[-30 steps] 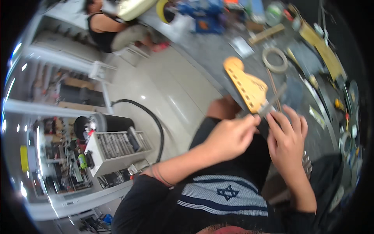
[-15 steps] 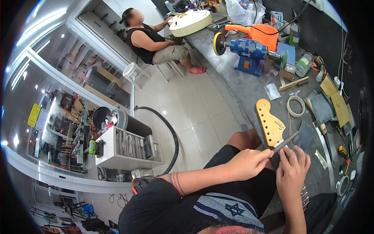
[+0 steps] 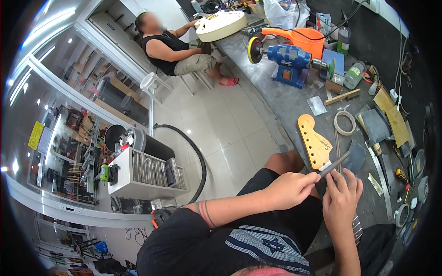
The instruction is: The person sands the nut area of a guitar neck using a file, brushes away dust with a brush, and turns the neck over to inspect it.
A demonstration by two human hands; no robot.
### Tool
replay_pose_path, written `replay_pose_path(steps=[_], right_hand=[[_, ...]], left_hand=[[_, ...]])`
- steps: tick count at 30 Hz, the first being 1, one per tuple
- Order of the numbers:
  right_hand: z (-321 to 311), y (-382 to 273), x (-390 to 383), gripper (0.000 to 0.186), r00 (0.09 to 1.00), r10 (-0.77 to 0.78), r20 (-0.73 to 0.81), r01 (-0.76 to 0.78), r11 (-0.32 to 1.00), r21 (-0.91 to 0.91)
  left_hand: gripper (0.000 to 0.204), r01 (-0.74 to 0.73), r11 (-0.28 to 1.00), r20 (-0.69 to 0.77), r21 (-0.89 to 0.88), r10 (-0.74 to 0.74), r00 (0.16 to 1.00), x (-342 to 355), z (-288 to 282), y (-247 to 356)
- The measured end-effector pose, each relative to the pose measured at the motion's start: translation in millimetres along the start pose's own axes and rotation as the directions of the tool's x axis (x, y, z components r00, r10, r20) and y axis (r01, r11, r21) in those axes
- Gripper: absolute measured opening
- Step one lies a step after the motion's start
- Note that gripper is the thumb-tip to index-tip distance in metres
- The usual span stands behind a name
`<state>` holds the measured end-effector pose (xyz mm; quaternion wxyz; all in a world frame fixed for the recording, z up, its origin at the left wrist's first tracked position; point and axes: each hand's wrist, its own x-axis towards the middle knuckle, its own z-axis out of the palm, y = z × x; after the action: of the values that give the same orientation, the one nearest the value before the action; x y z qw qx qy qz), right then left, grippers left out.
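Working the file (image 3: 335,163) beside the headstock (image 3: 318,148), apparently, the left hand (image 3: 293,190) pinched its end, right hand's (image 3: 341,195) hold unclear; next stroke seemingly called for level pressure.

An orange dipper (image 3: 312,44) (long-handled) stands beside a blue grinder (image 3: 288,56).

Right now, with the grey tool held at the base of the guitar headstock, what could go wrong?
The grey tool slants across the base of the headstock; a slip might scratch the amber wood. The left hand grips its near end while the right hand has fingertips close beside it, so they could get scraped. The headstock sits near the edge of the bench, so a hard push might shift it.
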<state>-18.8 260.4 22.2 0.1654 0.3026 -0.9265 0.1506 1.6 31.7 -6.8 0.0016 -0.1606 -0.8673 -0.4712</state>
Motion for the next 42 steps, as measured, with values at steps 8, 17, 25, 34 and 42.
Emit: replay_pose_path(steps=[8,17,25,34,42], right_hand=[[0,3,-2,0.044,1.0,0.001,-0.004,-0.001,1.0,-0.02],[0,2,-2,0.043,1.0,0.008,0.003,-0.008,1.0,-0.024],[-2,2,-3,0.046,1.0,0.012,0.01,-0.012,1.0,-0.017],[0,1,-3,0.044,1.0,0.021,0.009,-0.021,1.0,-0.016],[-2,-1,-1,0.044,1.0,0.014,-0.004,-0.014,1.0,-0.013]], left_hand=[[0.026,-0.002,1.0,-0.002,-0.005,0.002,1.0,5,2,1],[0.022,0.005,1.0,-0.007,-0.026,-0.006,1.0,12,1,5],[0.025,-0.002,1.0,0.0,-0.027,0.002,1.0,13,2,3],[0.027,-0.032,0.999,-0.01,-0.042,0.031,0.999,13,4,2],[0.027,-0.035,0.999,-0.022,-0.033,0.035,0.999,12,1,3]])
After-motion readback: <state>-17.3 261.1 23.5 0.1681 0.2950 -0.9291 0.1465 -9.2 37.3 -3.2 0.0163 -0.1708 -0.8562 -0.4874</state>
